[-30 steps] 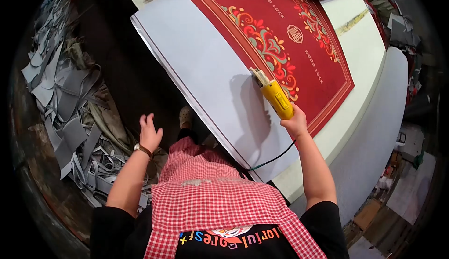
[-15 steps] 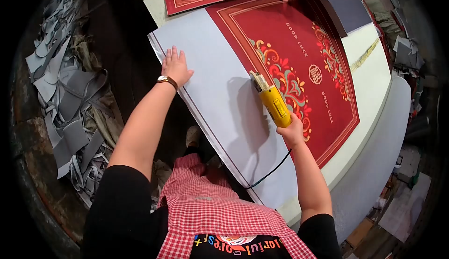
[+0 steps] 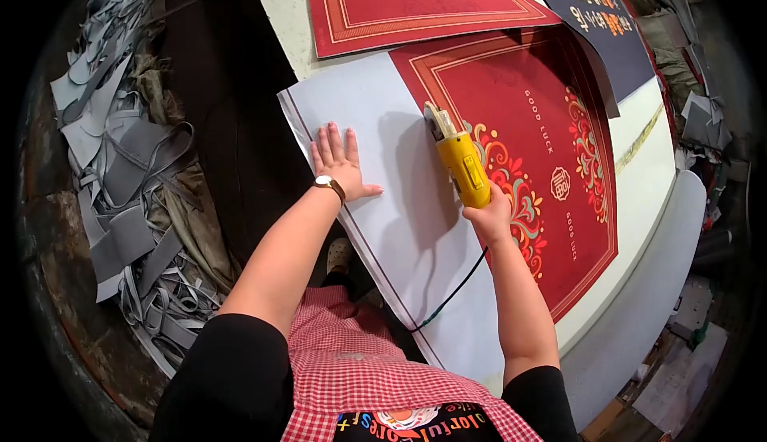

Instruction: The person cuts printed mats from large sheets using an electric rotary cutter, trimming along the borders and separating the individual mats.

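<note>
– Spot what at far left?
– Can see grey scraps (image 3: pixel 128 186), heaped up. Next, notice the left hand (image 3: pixel 339 158) flat on the white strip (image 3: pixel 367 83), with spread fingers, gripping nothing.
– And further right?
– See the right hand (image 3: pixel 491 214) with fingers curled around the yellow tool (image 3: pixel 463 166), above the sheet beside the red panel (image 3: pixel 511 114).

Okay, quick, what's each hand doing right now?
Left hand: open, fingers spread on the pale blank part of the sheet.
Right hand: closed around the yellow power tool.
</note>
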Action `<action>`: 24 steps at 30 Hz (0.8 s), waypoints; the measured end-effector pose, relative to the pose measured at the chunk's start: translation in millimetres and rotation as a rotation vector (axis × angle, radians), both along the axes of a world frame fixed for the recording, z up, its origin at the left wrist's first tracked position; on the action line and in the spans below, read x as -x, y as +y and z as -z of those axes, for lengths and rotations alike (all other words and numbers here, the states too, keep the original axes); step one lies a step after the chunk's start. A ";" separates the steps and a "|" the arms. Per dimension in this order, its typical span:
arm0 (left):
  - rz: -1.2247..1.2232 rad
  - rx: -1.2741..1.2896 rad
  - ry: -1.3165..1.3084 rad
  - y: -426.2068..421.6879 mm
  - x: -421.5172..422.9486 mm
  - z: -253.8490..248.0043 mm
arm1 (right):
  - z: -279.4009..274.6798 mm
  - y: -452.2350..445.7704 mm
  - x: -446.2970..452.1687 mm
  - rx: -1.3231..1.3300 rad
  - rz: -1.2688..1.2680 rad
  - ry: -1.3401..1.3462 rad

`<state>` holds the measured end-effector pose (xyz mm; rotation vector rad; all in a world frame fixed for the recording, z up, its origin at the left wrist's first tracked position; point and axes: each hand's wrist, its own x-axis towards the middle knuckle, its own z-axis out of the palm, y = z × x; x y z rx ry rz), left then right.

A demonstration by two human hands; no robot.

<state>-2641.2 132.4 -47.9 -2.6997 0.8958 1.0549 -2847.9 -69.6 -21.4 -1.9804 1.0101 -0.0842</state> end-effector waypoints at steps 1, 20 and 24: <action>-0.009 0.001 0.009 -0.3 0.8 -1.4 | -1.4 -1.5 -8.8 0.027 -0.021 0.007; -0.004 0.059 0.036 1.3 -1.2 -11.0 | -7.0 8.0 -145.7 -0.445 0.060 -0.368; -0.021 0.030 0.062 0.2 -1.4 -2.0 | -55.1 36.2 -122.2 -0.855 0.069 -0.566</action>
